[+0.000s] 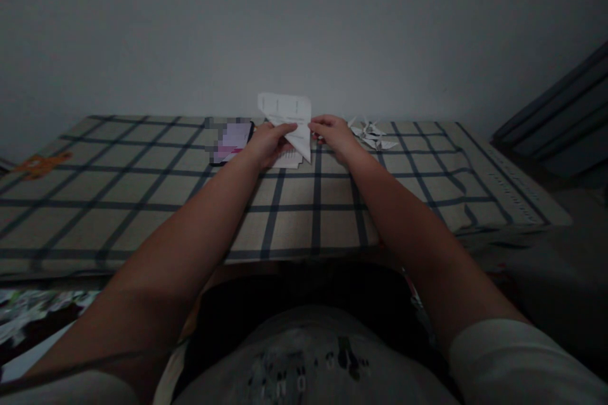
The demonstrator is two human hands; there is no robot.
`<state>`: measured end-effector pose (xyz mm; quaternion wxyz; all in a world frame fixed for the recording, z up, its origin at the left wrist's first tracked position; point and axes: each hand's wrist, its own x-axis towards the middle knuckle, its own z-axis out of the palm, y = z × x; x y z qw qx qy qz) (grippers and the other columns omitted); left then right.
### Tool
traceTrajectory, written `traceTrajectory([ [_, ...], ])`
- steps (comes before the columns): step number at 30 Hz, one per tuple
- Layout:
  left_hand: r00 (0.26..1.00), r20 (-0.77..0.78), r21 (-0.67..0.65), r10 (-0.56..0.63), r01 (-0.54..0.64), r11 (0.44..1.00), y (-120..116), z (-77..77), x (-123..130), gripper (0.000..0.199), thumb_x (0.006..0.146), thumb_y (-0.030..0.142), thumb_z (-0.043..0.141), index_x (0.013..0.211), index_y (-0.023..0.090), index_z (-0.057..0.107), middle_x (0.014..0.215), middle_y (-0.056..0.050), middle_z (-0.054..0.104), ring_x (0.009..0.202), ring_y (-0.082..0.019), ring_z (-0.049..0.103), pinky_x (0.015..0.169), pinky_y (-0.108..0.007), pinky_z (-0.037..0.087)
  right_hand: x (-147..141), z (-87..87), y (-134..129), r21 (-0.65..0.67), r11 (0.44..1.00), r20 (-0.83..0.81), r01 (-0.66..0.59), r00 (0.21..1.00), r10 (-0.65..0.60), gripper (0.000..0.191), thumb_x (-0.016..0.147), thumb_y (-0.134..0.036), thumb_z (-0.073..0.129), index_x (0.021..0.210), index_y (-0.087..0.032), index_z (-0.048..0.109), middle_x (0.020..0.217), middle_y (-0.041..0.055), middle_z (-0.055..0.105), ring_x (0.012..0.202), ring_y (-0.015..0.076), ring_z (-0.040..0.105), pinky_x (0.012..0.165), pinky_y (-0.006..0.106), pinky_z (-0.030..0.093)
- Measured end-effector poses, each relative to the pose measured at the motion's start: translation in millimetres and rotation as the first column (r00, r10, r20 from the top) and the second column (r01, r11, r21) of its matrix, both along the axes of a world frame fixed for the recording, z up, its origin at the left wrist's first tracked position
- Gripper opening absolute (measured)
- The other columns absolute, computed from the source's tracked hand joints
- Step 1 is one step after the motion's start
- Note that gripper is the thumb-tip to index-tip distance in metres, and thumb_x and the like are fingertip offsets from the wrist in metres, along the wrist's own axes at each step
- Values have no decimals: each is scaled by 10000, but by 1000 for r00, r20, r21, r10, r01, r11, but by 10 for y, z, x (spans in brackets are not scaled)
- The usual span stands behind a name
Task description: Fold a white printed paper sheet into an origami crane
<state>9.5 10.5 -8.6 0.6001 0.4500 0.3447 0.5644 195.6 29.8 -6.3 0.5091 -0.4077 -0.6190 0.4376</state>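
A folded sheet of printed paper [287,111] is held up over the table, its lower right corner coming to a point. My left hand [270,142] grips it from the left, thumb lying across its face. At the sheet's right edge, my right hand [330,131] has its fingers and thumb pinched together on the paper. More printed paper [287,160] lies on the cloth beneath, partly hidden by the sheet and my left hand. Close to my right hand rest several folded white paper pieces that look like origami cranes [373,135].
A checked tablecloth [190,202] covers the table, which stands against a grey wall [294,25]. Left of my hands lies a phone-like object [232,139] with a purple screen, partly blurred out. An orange item [42,164] is at the far left, and a dark curtain [565,114] hangs at right.
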Motion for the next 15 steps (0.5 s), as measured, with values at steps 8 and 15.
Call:
traceTrajectory([
  [8,999,-8,-31,43,-44,999,43,1,-25,246,784,190,822,1008,135,737,1160,-160,811,1172,-307,765,1055,-485,629,-3,27,-42,2,1000,42,20,999,-20,47,904,-226,713,918,-182,718,835,-8,711,701,100,596,602,210,449],
  [15,999,24,-18,44,-44,999,48,-8,-5,280,765,104,804,1038,135,744,1155,-159,817,1183,-324,765,1092,-508,603,-21,68,-74,-19,1000,49,19,999,-18,37,918,-174,715,883,-177,708,765,-18,683,646,93,572,597,218,451],
])
